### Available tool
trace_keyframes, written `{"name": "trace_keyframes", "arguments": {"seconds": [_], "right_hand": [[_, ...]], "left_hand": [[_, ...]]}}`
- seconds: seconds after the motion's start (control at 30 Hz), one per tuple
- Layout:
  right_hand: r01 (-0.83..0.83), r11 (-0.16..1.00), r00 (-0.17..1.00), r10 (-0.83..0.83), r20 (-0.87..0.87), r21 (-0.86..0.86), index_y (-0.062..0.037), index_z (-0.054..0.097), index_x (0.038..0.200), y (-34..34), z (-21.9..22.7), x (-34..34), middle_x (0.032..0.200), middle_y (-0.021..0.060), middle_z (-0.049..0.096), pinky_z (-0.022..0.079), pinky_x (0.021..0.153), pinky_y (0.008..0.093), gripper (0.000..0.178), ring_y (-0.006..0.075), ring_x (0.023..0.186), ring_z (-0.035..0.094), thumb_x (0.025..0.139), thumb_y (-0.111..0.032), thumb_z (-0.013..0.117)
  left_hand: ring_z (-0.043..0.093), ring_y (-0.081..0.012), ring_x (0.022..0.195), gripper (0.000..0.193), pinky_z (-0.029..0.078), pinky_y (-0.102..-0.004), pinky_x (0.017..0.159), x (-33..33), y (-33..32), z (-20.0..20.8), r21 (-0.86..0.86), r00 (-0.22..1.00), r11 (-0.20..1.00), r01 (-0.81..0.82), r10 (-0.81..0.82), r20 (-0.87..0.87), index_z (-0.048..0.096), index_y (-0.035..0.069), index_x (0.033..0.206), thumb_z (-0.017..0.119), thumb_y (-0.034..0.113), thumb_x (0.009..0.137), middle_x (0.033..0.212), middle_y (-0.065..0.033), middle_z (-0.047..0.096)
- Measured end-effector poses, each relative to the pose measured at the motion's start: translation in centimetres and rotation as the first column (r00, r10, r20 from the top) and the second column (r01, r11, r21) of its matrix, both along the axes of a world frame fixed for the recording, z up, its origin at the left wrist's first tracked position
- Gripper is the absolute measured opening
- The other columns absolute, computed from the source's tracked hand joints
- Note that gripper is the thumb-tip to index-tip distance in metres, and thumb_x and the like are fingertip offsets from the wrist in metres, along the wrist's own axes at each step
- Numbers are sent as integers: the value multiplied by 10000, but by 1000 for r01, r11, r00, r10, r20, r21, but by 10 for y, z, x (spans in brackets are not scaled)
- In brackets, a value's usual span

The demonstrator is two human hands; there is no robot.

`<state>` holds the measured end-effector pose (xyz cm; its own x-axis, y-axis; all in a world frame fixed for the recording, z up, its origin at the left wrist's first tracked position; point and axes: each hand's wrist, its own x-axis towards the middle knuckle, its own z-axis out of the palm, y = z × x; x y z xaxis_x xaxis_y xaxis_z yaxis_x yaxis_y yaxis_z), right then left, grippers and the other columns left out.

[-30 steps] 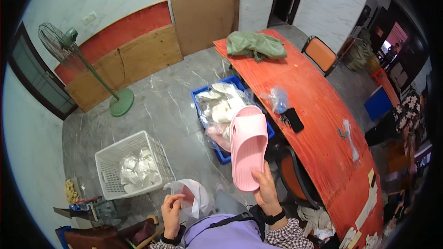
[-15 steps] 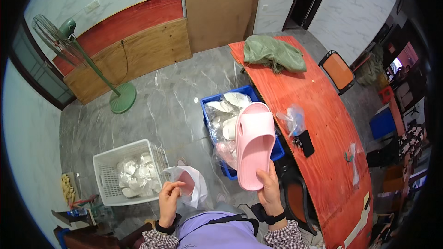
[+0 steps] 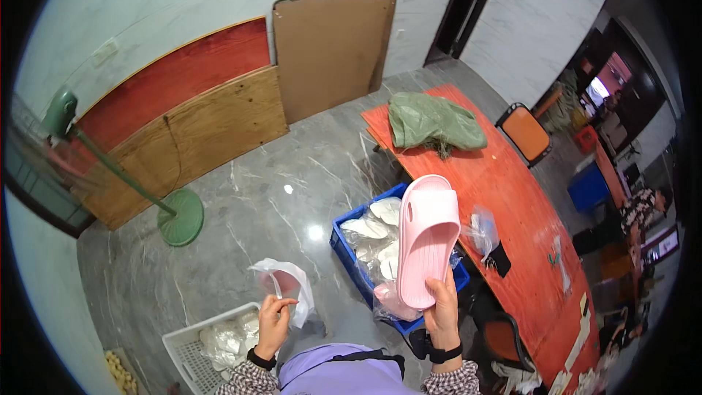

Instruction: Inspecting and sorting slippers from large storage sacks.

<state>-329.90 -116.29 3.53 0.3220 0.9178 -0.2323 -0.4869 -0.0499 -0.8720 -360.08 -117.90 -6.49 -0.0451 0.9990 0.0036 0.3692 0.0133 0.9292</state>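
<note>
My right hand (image 3: 442, 314) grips a pink slipper (image 3: 426, 240) by its heel and holds it upright, sole facing me, above the blue crate (image 3: 349, 256). My left hand (image 3: 274, 320) pinches a clear plastic bag (image 3: 287, 280) with something pink inside, held over the floor near the white basket (image 3: 191, 342). The blue crate is full of white bagged slippers and one pink one (image 3: 391, 301).
A long orange table (image 3: 512, 212) runs along the right with a green sack (image 3: 431, 123), a small clear bag (image 3: 482, 228) and a dark object on it. A green floor fan (image 3: 179, 216) stands left. Wooden boards (image 3: 219, 113) lean on the wall. Orange chair (image 3: 525, 132) beyond the table.
My view has swung left, so the table and crate sit further right. The slipper stays raised in my right hand; my left hand has lifted the plastic bag a little.
</note>
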Motion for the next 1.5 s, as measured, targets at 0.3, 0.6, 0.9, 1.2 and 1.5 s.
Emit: {"name": "trace_keyframes", "arguments": {"seconds": [0.3,0.6,0.9,1.2,1.5], "right_hand": [[58,998,998,-57,22,-37,6,376,1335,126,-2,-44,1241,107,524,430,965,312,535,191,1114,541,820,-2,518],[24,999,1000,-24,2,33,10,383,1328,341,-32,-50,1231,100,533,433,956,305,532,176,1108,540,818,-5,533],[110,991,994,-110,-9,81,15,413,1313,510,4,-49,1200,81,550,423,946,297,498,155,1081,536,845,-42,571],[377,924,926,-375,-49,61,1,325,1384,611,-20,-58,1311,99,469,378,992,284,546,150,1184,465,891,-70,548],[833,552,552,-831,-69,25,11,341,1364,675,-8,-67,1263,124,514,433,963,314,511,188,1143,524,878,-9,498]], "left_hand": [[504,-255,706,228,394,-343,622,-29,87,-45,57,997,998,-30,34,-74,680,35,899,516,-61,774,765,-114,486],[539,-219,782,172,421,-298,687,-53,252,-33,55,994,993,-105,107,-20,650,12,934,518,0,824,837,-88,553],[550,-271,881,216,427,-348,782,-41,461,7,90,999,995,-48,50,-19,646,18,975,469,-7,853,932,-133,582],[541,-172,825,204,437,-288,731,-36,696,-6,-1,948,971,239,-233,216,637,-9,1008,476,38,894,922,-73,586],[548,-243,886,181,432,-328,811,14,886,7,32,654,659,751,-750,97,635,-9,958,491,62,874,910,-111,561]]}}
